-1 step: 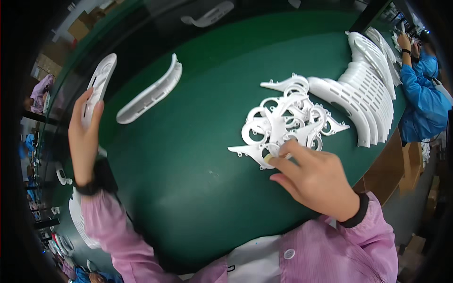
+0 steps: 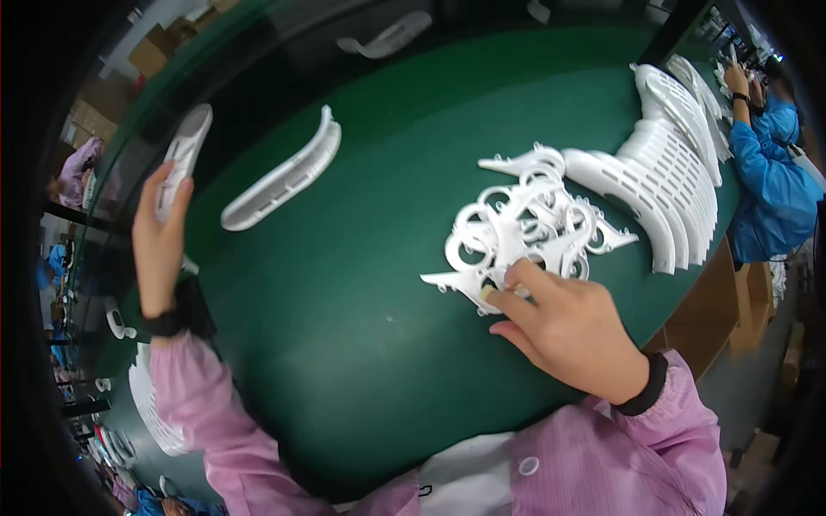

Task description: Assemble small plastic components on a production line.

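My left hand [image 2: 160, 249], raised at the left, grips a long white plastic shell [image 2: 191, 133] between thumb and fingers; the shell points upward and is slightly blurred. My right hand [image 2: 572, 331] is over the near edge of a pile of white ring-shaped plastic parts [image 2: 516, 215] with pointed arms. Its bent fingers touch the nearest part [image 2: 460, 282], and the thumb is held apart from them. A pale yellow cover shows on one fingertip. Between the left hand and the pile, a curved white shell [image 2: 292, 176] lies hollow side up on the green table [image 2: 344, 344].
Nested slotted white shells [image 2: 675, 185] are stacked at the right. Another white stack [image 2: 155, 404] is at the lower left, beyond my left forearm. At the far right a person in blue [image 2: 770, 181] works, with a brown cardboard box [image 2: 701, 301] nearer me.
The view has shifted slightly, so table items appear a little lower. My left hand still holds the shell, now tilted a bit differently; my right hand stays at the pile.
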A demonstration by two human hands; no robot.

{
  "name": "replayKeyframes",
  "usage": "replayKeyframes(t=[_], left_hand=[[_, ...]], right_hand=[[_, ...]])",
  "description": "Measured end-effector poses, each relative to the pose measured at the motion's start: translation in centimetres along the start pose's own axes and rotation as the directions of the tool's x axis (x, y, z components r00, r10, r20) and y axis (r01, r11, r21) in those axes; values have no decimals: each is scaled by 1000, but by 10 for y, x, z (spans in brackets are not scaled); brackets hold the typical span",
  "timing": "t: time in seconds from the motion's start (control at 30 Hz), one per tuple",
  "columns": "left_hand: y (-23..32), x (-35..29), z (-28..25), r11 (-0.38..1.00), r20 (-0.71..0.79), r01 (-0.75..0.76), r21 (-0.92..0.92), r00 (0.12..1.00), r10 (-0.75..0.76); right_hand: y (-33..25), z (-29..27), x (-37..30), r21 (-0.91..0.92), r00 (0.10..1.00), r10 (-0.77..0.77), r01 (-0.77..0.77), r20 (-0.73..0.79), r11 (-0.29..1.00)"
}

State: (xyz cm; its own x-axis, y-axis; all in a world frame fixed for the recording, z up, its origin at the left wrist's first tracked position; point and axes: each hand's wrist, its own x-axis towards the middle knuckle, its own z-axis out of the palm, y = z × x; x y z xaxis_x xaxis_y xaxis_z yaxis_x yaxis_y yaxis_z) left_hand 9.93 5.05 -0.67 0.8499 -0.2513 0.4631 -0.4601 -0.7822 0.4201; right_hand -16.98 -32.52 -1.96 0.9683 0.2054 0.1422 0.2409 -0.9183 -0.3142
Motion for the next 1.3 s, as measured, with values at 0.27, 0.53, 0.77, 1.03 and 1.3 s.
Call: replayKeyframes(t=[0.27,0.53,0.77,1.03,1.3], left_hand=[[24,-12,60,989,124,-147,-13,981,147],[40,0,44,989,300,74,-129,953,-32],[70,-6,-49,798,-151,-17,-602,984,-93],[140,-46,27,769,760,297,-566,548,348],[193,-125,2,1000,607,15,-22,795,2]], right_hand=[[-3,-10,9,-40,994,-78,75,-80,996],[-4,-18,1,299,983,-168,181,-66,937],[-5,-32,-3,293,994,-48,77,-103,953],[4,-45,-8,263,987,-117,144,-114,954],[-3,-30,-9,257,983,-150,172,-103,951]])
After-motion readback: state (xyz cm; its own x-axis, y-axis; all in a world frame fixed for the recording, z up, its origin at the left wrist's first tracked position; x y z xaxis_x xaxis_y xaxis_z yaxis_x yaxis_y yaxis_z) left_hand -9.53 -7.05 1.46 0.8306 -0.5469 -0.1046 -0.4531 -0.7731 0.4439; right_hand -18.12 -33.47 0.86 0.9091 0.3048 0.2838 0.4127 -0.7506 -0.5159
